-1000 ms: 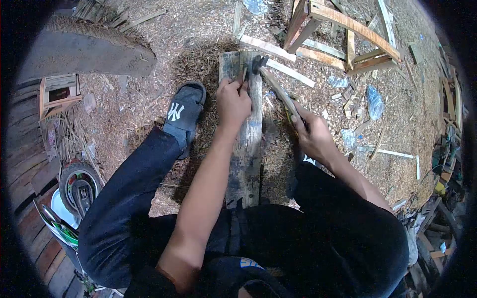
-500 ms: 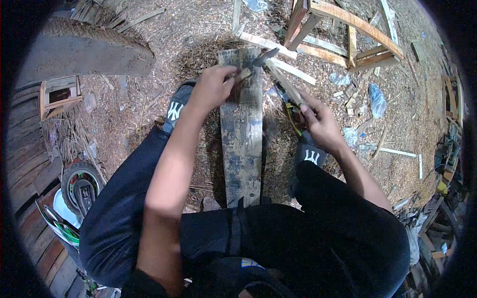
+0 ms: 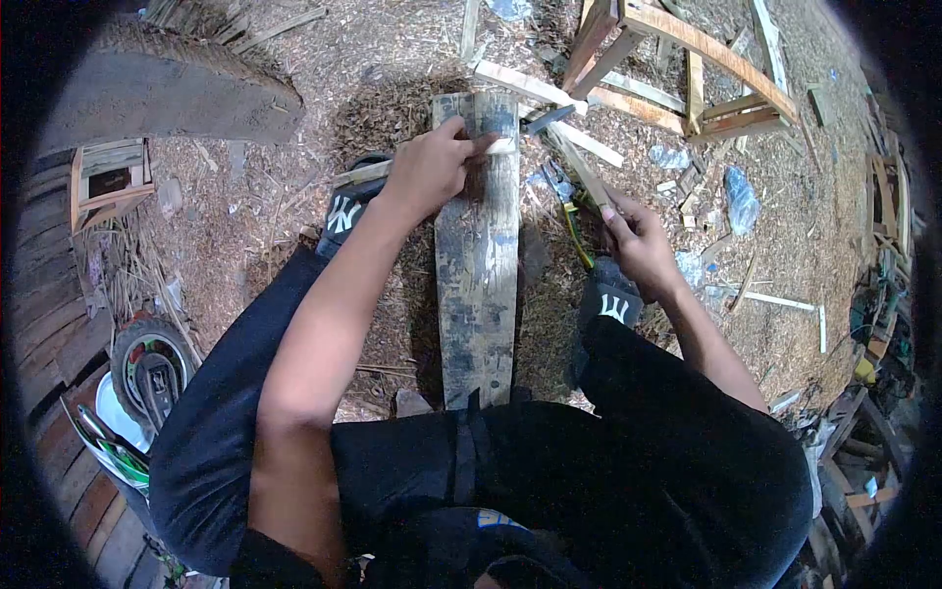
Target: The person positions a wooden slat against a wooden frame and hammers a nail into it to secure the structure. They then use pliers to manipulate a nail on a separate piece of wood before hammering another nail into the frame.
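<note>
A weathered plank (image 3: 478, 265) runs lengthwise between my legs. Over its far part, my left hand (image 3: 432, 169) grips a thin wooden strip (image 3: 363, 176) that lies crosswise; its pale end shows at the plank's right edge and its other end sticks out to the left. The hand covers the strip's middle. My right hand (image 3: 640, 245) is closed around the wooden handle of a hammer (image 3: 587, 179), whose metal head is just off the plank's far right edge, near the strip's end.
A wooden frame (image 3: 711, 29) stands at the far right on ground strewn with shavings. A thick timber (image 3: 186, 93) lies at upper left. A yellow-handled tool (image 3: 573, 224) is by my right foot. Plastic scraps (image 3: 741, 199) and offcuts lie to the right; a wheel (image 3: 152, 368) is at left.
The hammer head has moved right and down, off the plank's top. My left hand has turned the strip, which now shows on both sides of the hand.
</note>
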### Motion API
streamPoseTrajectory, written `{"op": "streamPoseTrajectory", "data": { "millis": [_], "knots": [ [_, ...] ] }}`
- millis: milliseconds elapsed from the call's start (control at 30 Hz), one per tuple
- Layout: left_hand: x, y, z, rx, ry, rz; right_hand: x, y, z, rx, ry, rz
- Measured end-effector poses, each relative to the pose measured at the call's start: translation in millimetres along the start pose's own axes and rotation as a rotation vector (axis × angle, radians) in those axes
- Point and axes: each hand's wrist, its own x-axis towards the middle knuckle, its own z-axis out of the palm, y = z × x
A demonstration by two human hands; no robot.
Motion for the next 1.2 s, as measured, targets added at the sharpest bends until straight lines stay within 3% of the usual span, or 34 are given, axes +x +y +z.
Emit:
{"op": "streamPoseTrajectory", "data": {
  "millis": [67,133,167,200,267,300,333,400,433,567,800,900,967,1000,1067,1133,1200],
  "knots": [
    [-0.5,0.1,1.6,-0.102,0.061,-0.016,3.3,-9.4,-2.4,-0.006,0.038,0.008],
    [1.2,0.0,2.9,-0.118,0.038,-0.045,7.5,-23.4,-10.4,-0.214,0.155,0.128],
    [2.1,0.5,3.5,-0.132,0.013,-0.073,9.4,-18.8,-11.8,-0.296,0.257,-0.007],
    [3.1,1.1,3.9,-0.134,0.013,-0.070,14.1,-4.9,-13.4,-0.297,0.260,-0.005],
    [4.9,-1.8,8.2,-0.244,0.119,-0.044,24.1,24.0,-15.2,-0.632,0.566,-0.477],
    [5.7,-4.5,10.5,-0.244,0.117,-0.043,25.6,31.5,-16.1,-0.808,0.665,-0.612],
    [7.1,-8.6,13.9,-0.282,0.172,0.010,22.1,32.0,-13.2,-0.809,0.666,-0.610],
    [8.6,-10.5,12.2,-0.320,0.230,0.061,6.4,29.9,0.9,-0.753,0.343,-0.527],
    [8.4,-9.1,6.6,-0.219,0.165,0.056,1.3,33.8,14.8,-0.669,0.247,-0.384],
    [6.0,0.6,4.7,0.084,0.116,0.057,-4.2,41.7,50.1,-0.950,0.278,-0.334],
    [4.9,-0.1,20.5,0.134,0.311,0.147,2.3,52.1,52.9,-0.884,0.223,-0.371],
    [-3.2,-1.8,17.4,0.034,0.416,0.152,1.1,53.0,55.5,-0.849,0.291,-0.415],
    [-8.4,-0.9,33.0,-0.253,0.762,-0.408,5.6,53.9,57.5,-0.737,0.267,-0.252],
    [-6.2,0.2,40.0,-0.250,0.763,-0.406,7.2,51.6,54.5,-0.735,0.269,-0.253],
    [5.1,3.3,49.7,-0.829,0.775,-1.144,9.5,39.0,43.2,-0.517,0.147,-0.059],
    [16.1,-11.4,47.7,-0.916,0.694,-1.217,17.8,43.0,37.4,-0.435,0.183,-0.132],
    [27.2,-22.6,37.9,-1.036,0.551,-1.119,18.4,18.5,24.6,-0.228,0.100,0.085]
  ]
}}
